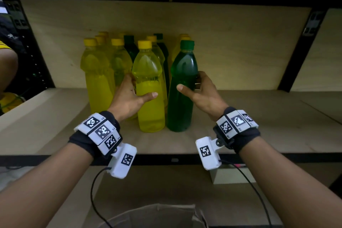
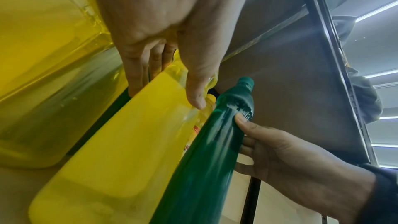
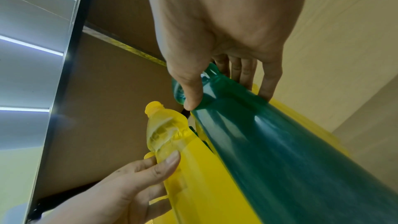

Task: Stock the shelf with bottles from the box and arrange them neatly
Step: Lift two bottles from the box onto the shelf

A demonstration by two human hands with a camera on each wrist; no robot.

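Our left hand gripped the upright yellow bottle, our right hand the upright green bottle, caps up, on the shelf.

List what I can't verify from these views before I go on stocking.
- Back-row bottle count: in the head view the front yellow bottle and green bottle hide it.
- Box contents: cut off by the bottom edge of the head view.
- Left hand fingers: behind the yellow bottle.
- Right hand fingers: behind the green bottle.
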